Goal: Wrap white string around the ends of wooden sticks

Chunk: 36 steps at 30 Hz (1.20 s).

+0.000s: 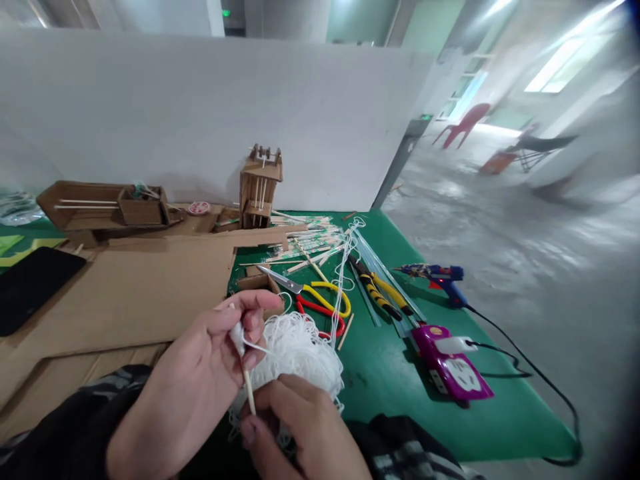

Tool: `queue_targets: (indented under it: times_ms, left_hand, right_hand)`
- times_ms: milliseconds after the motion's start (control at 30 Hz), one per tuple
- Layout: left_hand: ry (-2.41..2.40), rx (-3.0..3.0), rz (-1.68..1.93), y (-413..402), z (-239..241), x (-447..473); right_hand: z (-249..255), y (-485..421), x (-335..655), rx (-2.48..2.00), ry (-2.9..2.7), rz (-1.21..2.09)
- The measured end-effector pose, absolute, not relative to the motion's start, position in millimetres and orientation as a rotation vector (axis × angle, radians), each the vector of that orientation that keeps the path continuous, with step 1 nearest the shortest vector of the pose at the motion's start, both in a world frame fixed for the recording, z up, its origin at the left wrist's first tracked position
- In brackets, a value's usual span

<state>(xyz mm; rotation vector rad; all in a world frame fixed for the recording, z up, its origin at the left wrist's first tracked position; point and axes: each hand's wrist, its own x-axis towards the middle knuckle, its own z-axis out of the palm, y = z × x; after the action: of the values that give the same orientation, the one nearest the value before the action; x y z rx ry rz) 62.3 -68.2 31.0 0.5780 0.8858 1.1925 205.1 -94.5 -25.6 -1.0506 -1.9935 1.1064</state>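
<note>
My left hand (205,360) is closed around the upper part of a thin wooden stick (249,390), where white string is wound into a small bundle (237,337). A strand runs from that bundle toward a large loose heap of white string (300,353) lying on the table beyond my hands. My right hand (300,427) pinches the lower end of the same stick between thumb and fingers. Just past the heap lie scissors (320,297) with one yellow and one red handle, their blades pointing left.
A green table (370,400) carries cardboard sheets (165,280), a black phone (37,287), cardboard structures (260,190), scattered wooden sticks (310,240) and pliers (377,290). At the right are a blue glue gun (440,275) and a purple power strip (453,370) with a cable.
</note>
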Motion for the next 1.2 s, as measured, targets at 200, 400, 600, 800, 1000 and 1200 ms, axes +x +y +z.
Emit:
queue_targets:
  times_ms: [200,400,600,800,1000,1200]
  left_hand:
    - [0.855,0.709,1.233,-68.6,25.5,59.8]
    - [0.815,0.803,1.064,-72.3,4.9,60.5]
    - [0.897,0.959,0.993,-74.5,-4.4,61.0]
    - [0.993,1.065,0.941,-74.5,-1.5,56.0]
    - [1.211,1.166,0.883,-79.1,-0.6,46.2]
    - [1.148,1.233,0.795,-77.7,-1.1,41.5]
  right_hand:
    - [-14.7,-95.2,225.5,-1.128,-1.831,1.406]
    - [-13.5,-96.9,261.4,-1.316,-1.967,1.052]
    - [-18.8,-93.9,267.5,-1.209,-2.057,0.824]
    - [-23.8,-93.0,269.7,-1.246,-2.008,0.96]
    - [-22.5,-91.8,271.6,-1.28,-2.089,0.995]
    - [-22.2,-91.0,271.7,-1.207,-2.193,1.01]
